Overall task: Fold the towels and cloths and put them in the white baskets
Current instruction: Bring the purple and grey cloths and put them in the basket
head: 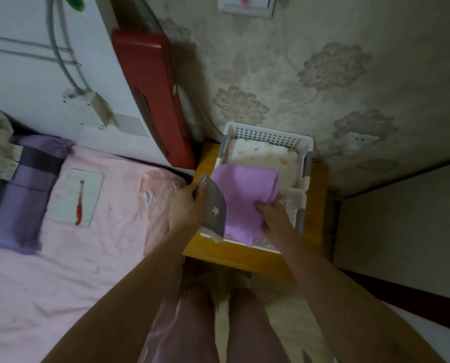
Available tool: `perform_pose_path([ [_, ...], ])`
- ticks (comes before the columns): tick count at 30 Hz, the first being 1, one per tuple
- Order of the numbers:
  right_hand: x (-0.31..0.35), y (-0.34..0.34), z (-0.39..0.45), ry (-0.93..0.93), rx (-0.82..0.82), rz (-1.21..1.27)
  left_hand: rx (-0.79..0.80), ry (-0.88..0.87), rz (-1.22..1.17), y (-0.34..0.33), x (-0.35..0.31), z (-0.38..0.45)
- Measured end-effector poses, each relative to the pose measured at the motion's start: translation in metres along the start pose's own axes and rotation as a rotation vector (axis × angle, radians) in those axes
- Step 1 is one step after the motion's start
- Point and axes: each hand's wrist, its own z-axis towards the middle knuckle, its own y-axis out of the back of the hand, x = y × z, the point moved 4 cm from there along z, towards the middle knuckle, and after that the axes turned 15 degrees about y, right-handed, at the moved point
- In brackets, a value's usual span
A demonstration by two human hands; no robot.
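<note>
Two white baskets sit end to end on the small wooden table [247,258] beside the bed: the far basket [268,134] already holds a folded white patterned towel [266,159], while the near basket [294,213] is mostly hidden under the cloths being brought in. The left hand [190,205] has its grip closed, fingers and thumb pinched on a folded grey star cloth [216,208], and the right hand [272,213] grips a folded lilac towel [242,195] held over the near basket. Judging by this, the task is well along, since the pink bed [61,271] shows no loose towels in view, though what remains outside the frame cannot be told.
</note>
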Motion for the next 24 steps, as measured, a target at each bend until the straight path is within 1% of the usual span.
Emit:
perform_pose_path([
  [4, -0.029, 0.032, 0.007, -0.098, -0.058, -0.012, 0.046, 0.017, 0.068, -0.020, 0.005, 0.009],
  [8, -0.031, 0.050, 0.005, -0.106, -0.096, -0.170, 0.095, 0.019, 0.082, -0.033, 0.003, 0.012],
  [14, -0.037, 0.053, 0.018, -0.010, -0.055, -0.268, 0.138, -0.017, 0.090, -0.044, 0.009, 0.014],
  [16, -0.034, 0.053, 0.017, 0.002, -0.048, -0.391, 0.148, -0.021, 0.099, -0.046, 0.013, 0.014],
  [17, -0.032, 0.056, 0.016, 0.040, -0.048, -0.520, 0.152, -0.022, 0.106, -0.047, 0.013, 0.013],
  [19, -0.021, 0.063, 0.011, 0.216, -0.107, -0.827, 0.148, -0.026, 0.117, -0.049, 0.015, 0.011],
  [21, -0.004, 0.066, -0.004, 0.521, -0.133, -1.119, 0.155, -0.035, 0.128, -0.052, 0.017, 0.008],
  [23, 0.005, 0.061, -0.016, 0.909, -0.017, -1.347, 0.169, -0.045, 0.129, -0.052, 0.016, 0.006],
  [24, 0.006, 0.056, -0.017, 1.061, 0.103, -1.415, 0.166, -0.051, 0.123, -0.052, 0.016, 0.006],
])
